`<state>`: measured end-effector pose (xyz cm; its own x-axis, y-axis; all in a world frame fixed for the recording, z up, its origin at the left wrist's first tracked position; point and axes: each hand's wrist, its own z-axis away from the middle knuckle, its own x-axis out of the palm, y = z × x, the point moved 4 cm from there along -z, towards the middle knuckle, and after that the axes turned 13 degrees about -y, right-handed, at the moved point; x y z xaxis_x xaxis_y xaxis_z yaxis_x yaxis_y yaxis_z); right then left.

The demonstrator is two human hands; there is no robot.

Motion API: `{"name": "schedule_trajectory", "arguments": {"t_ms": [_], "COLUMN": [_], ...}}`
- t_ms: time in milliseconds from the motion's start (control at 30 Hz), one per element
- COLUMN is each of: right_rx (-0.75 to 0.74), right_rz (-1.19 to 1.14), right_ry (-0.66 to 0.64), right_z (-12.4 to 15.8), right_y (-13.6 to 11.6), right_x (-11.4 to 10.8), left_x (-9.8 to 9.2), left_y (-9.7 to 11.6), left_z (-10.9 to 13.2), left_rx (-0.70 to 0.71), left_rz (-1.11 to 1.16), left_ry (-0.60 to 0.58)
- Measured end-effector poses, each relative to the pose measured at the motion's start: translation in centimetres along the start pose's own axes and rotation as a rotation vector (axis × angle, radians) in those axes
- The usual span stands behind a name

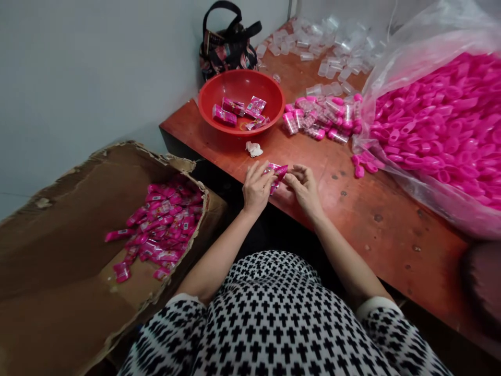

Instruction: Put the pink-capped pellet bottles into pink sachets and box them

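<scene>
Head view: patterned top (282,313) right up front, forearms out over the table (352,219).
Cardboard box (50,245): open, low on the left, ragged rim, packet heap (164,224) inside.
Left hand (257,190): fingers grasping the left side of the pink packet (278,170).
Right hand (307,190): fingers curled at its right end; honestly can't tell if they're pinching or just touching.
Pink packet: between both hands, by the table's near edge. Can't tell if it's resting on the wood.
Feel: I'd guess light and crinkly, kinda slippery since it's shiny. Probably dents if squeezed, so hold it gently by opposite ends.
Edge: runs diagonally beneath the forearms, so a fumble could go over the near side.
Elbow room: best off to the right imo, up to the see-through bag (391,62) of pink pieces (442,120). Ahead's tighter: white scrap (254,150), then the red bowl (276,109) with a few packets, filled tubes (324,117) beside it.
Far end: clear cups (332,44) scattered around, handbag (229,52) behind the bowl.
</scene>
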<state>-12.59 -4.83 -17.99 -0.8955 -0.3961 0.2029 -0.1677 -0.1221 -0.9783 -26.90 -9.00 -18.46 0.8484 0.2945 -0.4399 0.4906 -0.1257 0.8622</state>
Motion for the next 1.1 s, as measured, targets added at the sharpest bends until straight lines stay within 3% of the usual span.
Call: {"name": "schedule_trajectory", "arguments": {"t_ms": [100,167,300,367,433,500,633,733,867,1100], "right_rx": [-0.023,-0.020,0.086,0.158,0.195,0.144,-0.047,0.046,0.184,0.233], "right_rz": [-0.069,-0.069,0.033,0.121,0.252,0.482,1.142,1.425,1.505,1.419], "right_ry": [-0.050,-0.074,-0.211,-0.301,-0.371,-0.329,0.017,0.080,0.060,-0.105], "right_z": [-1.7,-2.1,-1.8,-1.9,-2.8,-4.9,-11.2,-15.2,-17.4,-17.4], "right_y": [-0.4,-0.9,-1.7,-2.0,-2.6,-3.7,-6.2,-5.7,-4.2,-3.7], "right_x": [0.5,0.7,1.3,1.4,1.1,0.4,-0.9,-0.8,-1.2,-3.2], "left_x": [-0.4,-0.6,0.0,0.1,-0.1,-0.2,-0.1,-0.2,-0.6,-0.8], "left_y": [1.6,1.7,1.2,1.1,0.8,0.6,0.5,0.4,0.1,-0.8], "left_z": [0.6,1.1,1.9,2.0,2.1,2.2,2.4,2.4,2.2,2.0], "left_rx": [-0.054,-0.194,-0.438,-0.471,-0.514,-0.569,-0.650,-0.688,-0.707,-0.757], "left_rz": [0.196,0.429,0.859,0.938,0.957,0.963,1.040,1.095,1.147,1.318], "left_ry": [0.007,0.026,-0.129,-0.171,-0.138,-0.084,-0.003,0.031,0.084,0.250]}}
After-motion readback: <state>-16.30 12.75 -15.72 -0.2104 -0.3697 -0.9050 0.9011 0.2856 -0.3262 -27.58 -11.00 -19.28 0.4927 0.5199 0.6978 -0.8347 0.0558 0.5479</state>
